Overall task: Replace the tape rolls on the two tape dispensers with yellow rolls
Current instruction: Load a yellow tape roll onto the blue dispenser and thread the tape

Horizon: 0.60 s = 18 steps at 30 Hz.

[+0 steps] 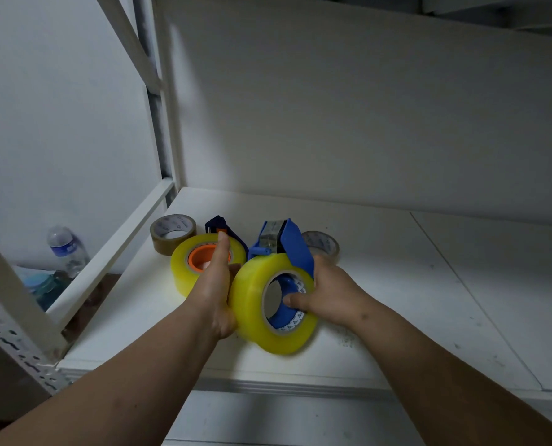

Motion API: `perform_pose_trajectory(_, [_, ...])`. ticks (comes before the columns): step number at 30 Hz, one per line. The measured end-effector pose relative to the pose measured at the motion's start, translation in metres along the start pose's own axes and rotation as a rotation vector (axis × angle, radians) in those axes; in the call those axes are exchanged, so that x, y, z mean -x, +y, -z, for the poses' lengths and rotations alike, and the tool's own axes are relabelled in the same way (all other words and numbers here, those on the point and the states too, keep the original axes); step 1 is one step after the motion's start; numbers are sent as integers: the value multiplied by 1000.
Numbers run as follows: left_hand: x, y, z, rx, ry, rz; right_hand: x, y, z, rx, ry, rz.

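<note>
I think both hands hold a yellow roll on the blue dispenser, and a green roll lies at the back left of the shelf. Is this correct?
Not quite: the roll at the back left of the shelf is brown, not green, as the head view shows. The rest stands: the left hand and right hand hold a yellow roll on the blue dispenser.

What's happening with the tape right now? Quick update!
Left hand and right hand grip yellow roll on blue dispenser. Second yellow roll sits on other dispenser. Nothing blocking.
</note>
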<state>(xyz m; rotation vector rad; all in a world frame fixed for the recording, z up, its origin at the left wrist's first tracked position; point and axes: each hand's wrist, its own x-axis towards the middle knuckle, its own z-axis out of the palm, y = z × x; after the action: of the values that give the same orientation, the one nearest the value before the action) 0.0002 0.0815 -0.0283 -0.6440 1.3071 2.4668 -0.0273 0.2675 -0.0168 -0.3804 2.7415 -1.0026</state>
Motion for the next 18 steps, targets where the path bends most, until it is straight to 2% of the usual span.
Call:
perform_pose_trajectory(7, [12,18,-9,-406,-82,-76,-11,5,1,-53,74,-72])
perform_pose_trajectory(12, [15,21,-13,-619,-34,-134,-18,8,3,-35,93,-121])
perform_pose_trajectory(18, [12,23,-17,-1049,-16,-241,-27,16,2,45,66,-203])
